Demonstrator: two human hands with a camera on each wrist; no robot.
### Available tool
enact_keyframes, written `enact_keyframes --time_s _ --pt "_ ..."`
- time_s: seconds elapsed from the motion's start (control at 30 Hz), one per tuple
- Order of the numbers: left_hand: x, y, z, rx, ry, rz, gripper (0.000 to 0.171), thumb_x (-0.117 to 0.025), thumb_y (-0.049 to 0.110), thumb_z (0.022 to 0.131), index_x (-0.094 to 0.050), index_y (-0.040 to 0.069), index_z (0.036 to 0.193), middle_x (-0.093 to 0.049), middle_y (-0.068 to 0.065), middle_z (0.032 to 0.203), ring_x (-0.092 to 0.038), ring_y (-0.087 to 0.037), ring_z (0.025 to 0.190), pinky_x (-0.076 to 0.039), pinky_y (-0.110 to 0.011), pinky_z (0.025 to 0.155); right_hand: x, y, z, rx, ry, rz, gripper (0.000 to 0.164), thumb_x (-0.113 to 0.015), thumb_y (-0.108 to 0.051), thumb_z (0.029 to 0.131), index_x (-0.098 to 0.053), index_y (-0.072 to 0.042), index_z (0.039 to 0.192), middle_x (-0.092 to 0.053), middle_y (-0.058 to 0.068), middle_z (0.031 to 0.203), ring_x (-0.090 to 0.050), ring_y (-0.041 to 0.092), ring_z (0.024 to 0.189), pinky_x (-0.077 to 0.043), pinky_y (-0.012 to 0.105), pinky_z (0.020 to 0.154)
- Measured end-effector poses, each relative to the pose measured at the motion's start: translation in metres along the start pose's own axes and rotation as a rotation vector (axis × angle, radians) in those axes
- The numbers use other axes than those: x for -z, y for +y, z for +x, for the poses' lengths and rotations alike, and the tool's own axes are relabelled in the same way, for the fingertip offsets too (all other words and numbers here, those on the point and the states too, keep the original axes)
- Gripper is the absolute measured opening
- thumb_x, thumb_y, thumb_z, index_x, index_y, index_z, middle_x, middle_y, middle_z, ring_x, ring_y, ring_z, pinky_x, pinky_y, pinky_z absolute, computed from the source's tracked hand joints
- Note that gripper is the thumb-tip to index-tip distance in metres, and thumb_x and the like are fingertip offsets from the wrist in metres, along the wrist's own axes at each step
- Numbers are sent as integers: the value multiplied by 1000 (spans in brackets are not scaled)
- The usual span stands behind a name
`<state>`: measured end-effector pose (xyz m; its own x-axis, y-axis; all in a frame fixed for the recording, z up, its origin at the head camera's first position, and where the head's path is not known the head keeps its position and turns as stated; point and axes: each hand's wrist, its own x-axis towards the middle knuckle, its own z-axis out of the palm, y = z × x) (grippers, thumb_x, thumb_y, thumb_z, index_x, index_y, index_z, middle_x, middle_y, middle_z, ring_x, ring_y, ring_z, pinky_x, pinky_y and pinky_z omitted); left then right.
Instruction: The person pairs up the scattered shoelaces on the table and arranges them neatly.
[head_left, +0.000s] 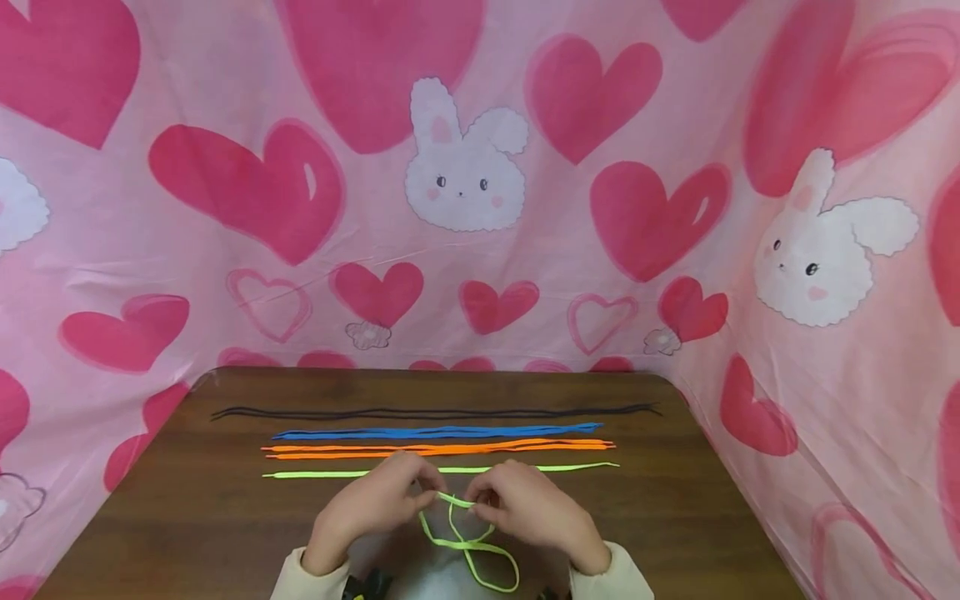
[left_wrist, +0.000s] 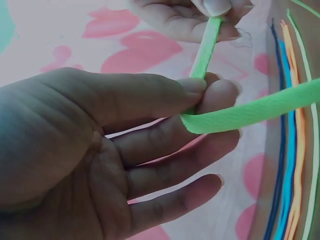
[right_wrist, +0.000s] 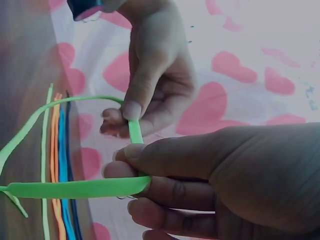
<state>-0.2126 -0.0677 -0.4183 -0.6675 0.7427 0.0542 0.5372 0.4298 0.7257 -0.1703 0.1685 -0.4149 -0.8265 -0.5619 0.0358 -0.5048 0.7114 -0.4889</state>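
A flat neon-green shoelace point(head_left: 491, 550) is pinched between thumb and forefinger of both hands. My left hand point(head_left: 386, 500) has one spot of it and my right hand point(head_left: 528, 504) another, a short way to the right. Between them a short stretch of the lace runs taut, seen close in the left wrist view. Below the hands the rest hangs in crossing loops. The other fingers of the left hand point(left_wrist: 150, 140) are spread loosely. In the right wrist view the lace bends over the fingers of the right hand point(right_wrist: 200, 175).
Beyond the hands, laces lie stretched across the brown wooden table point(head_left: 187, 517): a single yellow-green lace point(head_left: 577, 467), orange laces point(head_left: 525, 447), blue laces point(head_left: 450, 432) and black laces point(head_left: 435, 412). A pink heart-and-bunny cloth point(head_left: 360, 217) hangs behind and beside the table.
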Motion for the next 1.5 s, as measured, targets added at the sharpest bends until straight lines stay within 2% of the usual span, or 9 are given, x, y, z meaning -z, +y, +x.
enact_keyframes --time_s 0.3,0.47,0.6,0.77,0.9,1.07,1.17,1.37,1.5 --pt "10 12 -16 -72 154 100 9 -72 11 94 -79 14 99 -74 9 93 -64 -3 88 -56 -31 80 22 5 -16 -18 11 80 12 -70 -16 97 -78 -22 103 -69 -18 88 -56 -5 75 -49 20 70" --pt "14 14 -20 -117 247 107 11 -73 7 93 -79 13 101 -75 8 95 -67 -4 89 -57 -33 81 32 10 -25 -9 57 74 12 -69 -17 98 -74 -26 93 -63 -21 79 -55 -2 73 -50 22 71" --pt "17 12 -23 -157 279 83 11 -71 5 93 -77 11 101 -75 6 94 -66 -3 85 -57 -30 77 37 12 -31 23 95 45 13 -68 -16 98 -72 -26 91 -62 -23 80 -57 -2 77 -51 25 76" --pt "21 12 -26 -136 290 32 12 -70 2 94 -77 7 102 -74 5 96 -67 -4 86 -58 -30 81 45 15 -37 11 87 75 11 -67 -17 99 -75 -25 96 -66 -21 82 -60 0 80 -53 27 78" --pt "22 14 -27 -114 313 14 15 -70 0 93 -77 9 103 -74 7 96 -69 -8 87 -58 -32 84 49 20 -39 -6 80 130 14 -69 -15 97 -78 -25 100 -70 -18 87 -63 2 80 -54 26 78" --pt "23 18 -25 -107 354 44 16 -71 7 94 -77 15 108 -74 9 101 -69 -9 93 -57 -31 84 54 26 -41 -28 109 181 16 -71 -15 96 -79 -28 97 -71 -20 87 -66 5 80 -55 26 78" --pt "23 19 -24 -110 385 65 18 -73 8 93 -78 13 110 -75 8 102 -68 -8 94 -57 -32 83 56 28 -44 -45 127 191 12 -72 -20 95 -79 -29 99 -72 -21 89 -69 8 83 -56 26 79" --pt "24 17 -24 -130 439 104 22 -75 4 90 -78 11 110 -76 7 101 -69 -9 95 -58 -33 83 61 33 -49 -22 157 122 10 -73 -25 95 -79 -27 102 -73 -18 93 -66 1 83 -56 26 78" --pt "25 15 -26 -130 463 116 24 -75 1 89 -78 11 110 -75 8 98 -68 -8 92 -58 -32 81 64 37 -53 -55 162 142 9 -73 -22 95 -78 -27 101 -73 -18 91 -66 0 82 -57 27 77"
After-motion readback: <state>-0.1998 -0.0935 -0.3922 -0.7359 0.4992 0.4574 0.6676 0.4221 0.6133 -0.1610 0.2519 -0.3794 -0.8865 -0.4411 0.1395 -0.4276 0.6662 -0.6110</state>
